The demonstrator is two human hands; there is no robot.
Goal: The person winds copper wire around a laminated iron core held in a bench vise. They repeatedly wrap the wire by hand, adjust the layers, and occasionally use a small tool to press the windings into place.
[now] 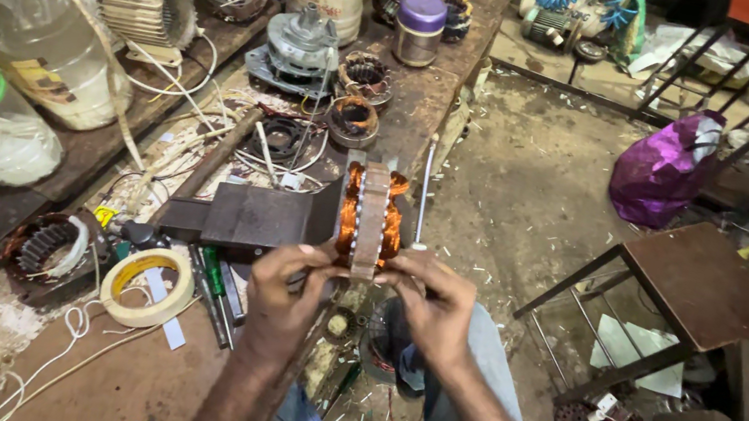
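Both hands hold a motor stator (369, 221) edge-on above the tabletop (115, 370) edge. Left hand (283, 302): fingers clenched on the stator's lower left side, thumb against the copper winding. Right hand (434, 307): fingers grasping its lower right side, touching the winding. Stator upright between the two sets of fingers; grey laminated core in the middle, orange-copper coils bulging on either side.

Just left of the left fingers: a dark metal block (257, 218), screwdrivers (216, 280) below it. Further left: a roll of pale tape (147, 285) lying flat, then another wound stator (49, 249). Beyond the fingers, up the tabletop: smaller stators (354, 121), a purple-lidded jar (419, 28). Right of the right fingers, well apart: a brown stool (702, 286) on the floor.
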